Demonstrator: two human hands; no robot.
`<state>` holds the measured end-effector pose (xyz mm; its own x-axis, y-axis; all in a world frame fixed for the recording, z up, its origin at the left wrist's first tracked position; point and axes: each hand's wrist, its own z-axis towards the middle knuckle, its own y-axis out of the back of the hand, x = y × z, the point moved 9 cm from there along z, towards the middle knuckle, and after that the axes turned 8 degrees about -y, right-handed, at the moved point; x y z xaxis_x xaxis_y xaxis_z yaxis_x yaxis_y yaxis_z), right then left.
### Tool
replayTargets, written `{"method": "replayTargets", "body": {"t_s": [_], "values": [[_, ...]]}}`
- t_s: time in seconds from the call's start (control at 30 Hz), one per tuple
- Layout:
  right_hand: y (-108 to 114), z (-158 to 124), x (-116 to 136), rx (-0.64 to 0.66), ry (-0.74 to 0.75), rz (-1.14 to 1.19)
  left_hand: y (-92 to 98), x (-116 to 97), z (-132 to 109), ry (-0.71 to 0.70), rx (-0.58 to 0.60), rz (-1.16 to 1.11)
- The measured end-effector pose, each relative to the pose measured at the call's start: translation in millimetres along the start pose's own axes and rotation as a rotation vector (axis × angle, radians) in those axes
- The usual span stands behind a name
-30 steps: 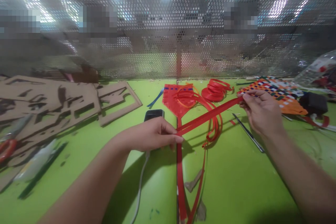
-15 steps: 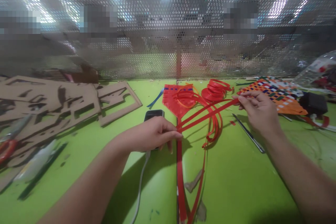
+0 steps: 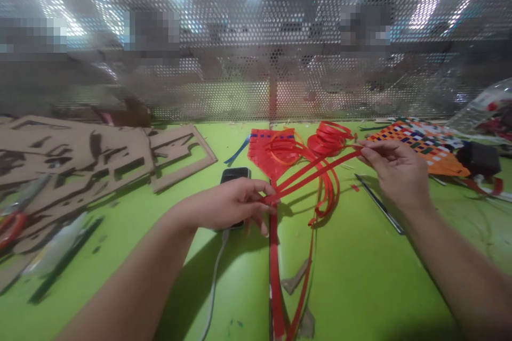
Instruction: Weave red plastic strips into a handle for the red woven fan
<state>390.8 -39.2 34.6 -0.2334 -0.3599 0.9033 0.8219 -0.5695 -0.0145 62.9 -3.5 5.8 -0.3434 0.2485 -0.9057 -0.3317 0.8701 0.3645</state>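
Observation:
A red ribbon (image 3: 318, 173) is stretched between my hands above the table, in two strands. My right hand (image 3: 394, 168) pinches its far end between thumb and fingertips. At the other end my left hand (image 3: 236, 202) closes on the ribbon, fingers partly curled. Behind the strands lies a red pointed piece (image 3: 260, 153) with slits and a blue strip woven along its top. Loose loops of red ribbon spread over it and to its right. A coil of red ribbon (image 3: 326, 138) sits further back. Under my left hand is a black device (image 3: 235, 173) with a white cable.
Cut-out cardboard frames (image 3: 116, 144), scissors (image 3: 16, 224) and a whitish tube (image 3: 56, 250) lie left. On the right are a pen-like tool (image 3: 380, 205), an orange woven mat (image 3: 444, 162), a black block (image 3: 478, 159) and a plastic bottle (image 3: 476, 106). A perforated metal screen (image 3: 224, 85) stands behind.
The fingers of my left hand have shifted and loosened a little around the ribbon, with more of its end showing. My right hand has barely moved and still pinches the other end.

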Motion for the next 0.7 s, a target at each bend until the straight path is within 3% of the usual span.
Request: {"method": "replayTargets", "body": {"t_s": [0.2,0.4,0.53,0.7], "values": [[-5.5,-4.4,9.1,0.030,0.026,0.043,-7.0,-0.2,-2.8,-0.005,0.069,-0.105],[5.7,-5.7,17.4,-0.094,0.072,-0.002,-13.9,1.8,-3.4,-0.019,0.149,-0.285],[5.4,-0.7,5.7,-0.059,-0.018,0.135,-15.8,4.2,-1.3,-0.019,0.168,-0.303],[2.4,5.9,-8.0,-0.007,-0.138,0.301,-8.2,13.9,1.7,0.043,0.095,-0.247]]}}
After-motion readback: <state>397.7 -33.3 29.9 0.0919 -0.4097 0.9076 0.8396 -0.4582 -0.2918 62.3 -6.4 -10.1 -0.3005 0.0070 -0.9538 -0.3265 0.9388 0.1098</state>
